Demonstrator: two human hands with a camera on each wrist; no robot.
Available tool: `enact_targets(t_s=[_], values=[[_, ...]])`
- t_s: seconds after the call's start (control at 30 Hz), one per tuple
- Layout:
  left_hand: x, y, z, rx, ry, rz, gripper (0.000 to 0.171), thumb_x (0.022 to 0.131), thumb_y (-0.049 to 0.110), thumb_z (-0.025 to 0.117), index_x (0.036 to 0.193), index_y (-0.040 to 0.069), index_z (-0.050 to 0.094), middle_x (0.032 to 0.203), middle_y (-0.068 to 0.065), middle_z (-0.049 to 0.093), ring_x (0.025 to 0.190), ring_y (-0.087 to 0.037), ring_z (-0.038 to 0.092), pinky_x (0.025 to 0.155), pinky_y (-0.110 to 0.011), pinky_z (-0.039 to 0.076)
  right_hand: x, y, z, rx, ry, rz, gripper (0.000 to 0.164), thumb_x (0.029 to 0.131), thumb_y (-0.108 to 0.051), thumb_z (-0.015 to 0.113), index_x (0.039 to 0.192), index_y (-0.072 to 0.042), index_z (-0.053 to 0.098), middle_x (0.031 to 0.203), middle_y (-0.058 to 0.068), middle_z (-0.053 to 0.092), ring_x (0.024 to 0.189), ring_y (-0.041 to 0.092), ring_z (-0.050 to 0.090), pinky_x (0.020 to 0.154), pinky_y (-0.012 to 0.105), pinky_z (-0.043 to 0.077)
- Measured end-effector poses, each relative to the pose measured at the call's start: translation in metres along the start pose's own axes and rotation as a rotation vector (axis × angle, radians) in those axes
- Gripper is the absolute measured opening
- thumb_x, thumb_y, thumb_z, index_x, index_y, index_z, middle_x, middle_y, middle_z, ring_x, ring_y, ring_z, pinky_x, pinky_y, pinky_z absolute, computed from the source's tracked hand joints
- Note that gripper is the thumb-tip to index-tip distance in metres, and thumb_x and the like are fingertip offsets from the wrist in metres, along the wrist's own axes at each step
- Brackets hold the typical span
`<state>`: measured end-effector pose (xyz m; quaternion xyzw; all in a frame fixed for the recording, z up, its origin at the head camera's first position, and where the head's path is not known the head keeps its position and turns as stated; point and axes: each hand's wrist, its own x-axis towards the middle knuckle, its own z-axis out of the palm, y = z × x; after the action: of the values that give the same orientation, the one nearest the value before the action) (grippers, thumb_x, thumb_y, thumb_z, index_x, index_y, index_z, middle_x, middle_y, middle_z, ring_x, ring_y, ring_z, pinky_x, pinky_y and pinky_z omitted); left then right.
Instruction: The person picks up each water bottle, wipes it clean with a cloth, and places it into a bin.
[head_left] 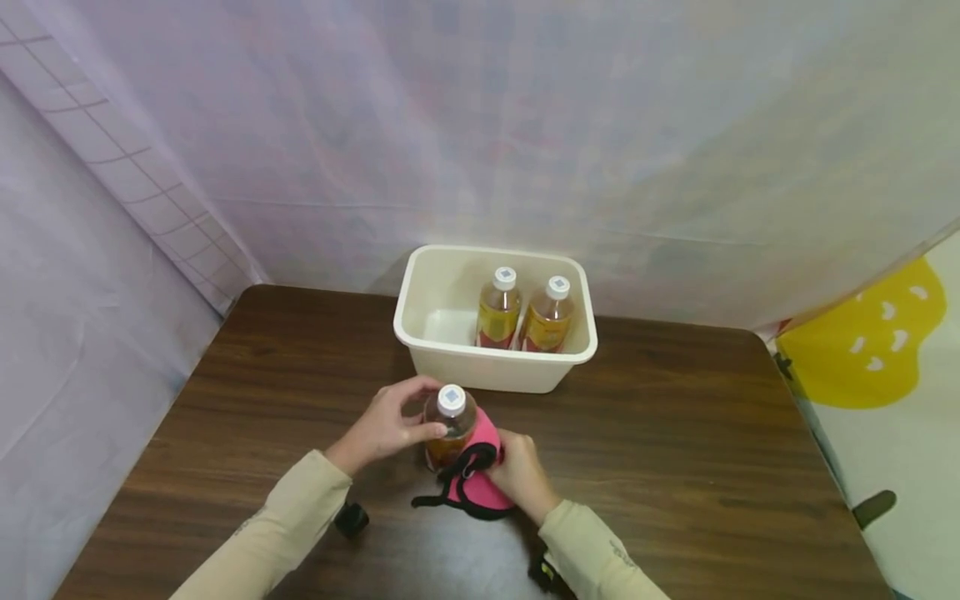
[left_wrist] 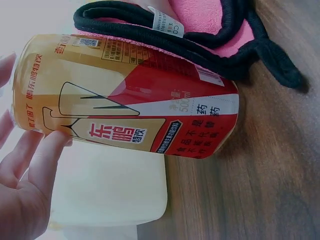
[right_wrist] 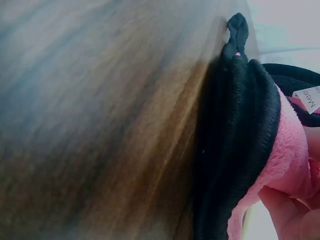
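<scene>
A drink bottle with a white cap and a gold-and-red label stands on the table in front of the tub. My left hand grips its upper part, thumb on the near side and fingers behind. In the left wrist view the bottle's label shows Chinese print and 500ml. My right hand pinches a pink cloth with black edging and a hanging loop. Part of the cloth lies against the bottle's right side. In the right wrist view, a thumb and finger press into the bunched pink fabric.
Behind the bottle is a white plastic tub. Two similar bottles stand in its right part, a left one and a right one. The dark wooden table reaches back to a pale curtain.
</scene>
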<state>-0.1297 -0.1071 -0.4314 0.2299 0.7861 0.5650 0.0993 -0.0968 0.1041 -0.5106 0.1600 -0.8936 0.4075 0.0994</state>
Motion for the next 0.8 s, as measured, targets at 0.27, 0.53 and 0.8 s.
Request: enact_targets(t_s=[0.27,0.53,0.8], values=[[-0.001,0.001,0.001,-0.02,0.008,-0.002,0.042,0.073,0.008,0.074,0.109,0.0,0.056,0.111,-0.017,0.059,0.11,-0.036,0.052,0.084,-0.044,0.048,0.0,-0.005,-0.008,0.001,0.009,-0.02,0.022,0.056,0.007,0.071,0.063,-0.009,0.058,0.058,-0.003,0.054,0.054,0.006,0.047,0.048,0.018,0.042],[-0.002,0.001,0.001,-0.052,0.014,-0.007,0.044,0.072,0.004,0.074,0.111,-0.001,0.055,0.113,-0.018,0.058,0.11,-0.036,0.051,0.085,-0.043,0.047,0.012,-0.034,-0.035,0.004,0.093,-0.241,0.026,0.056,0.007,0.073,0.075,-0.008,0.062,0.069,-0.001,0.056,0.063,0.007,0.05,0.054,0.013,0.041],[-0.001,-0.002,0.001,0.01,0.025,0.003,0.041,0.074,0.001,0.071,0.111,-0.002,0.055,0.108,-0.019,0.059,0.103,-0.033,0.055,0.082,-0.038,0.05,0.032,-0.067,-0.065,-0.055,0.058,-0.373,0.024,0.06,0.002,0.073,0.082,-0.004,0.065,0.088,0.006,0.065,0.077,0.015,0.06,0.066,0.025,0.05]])
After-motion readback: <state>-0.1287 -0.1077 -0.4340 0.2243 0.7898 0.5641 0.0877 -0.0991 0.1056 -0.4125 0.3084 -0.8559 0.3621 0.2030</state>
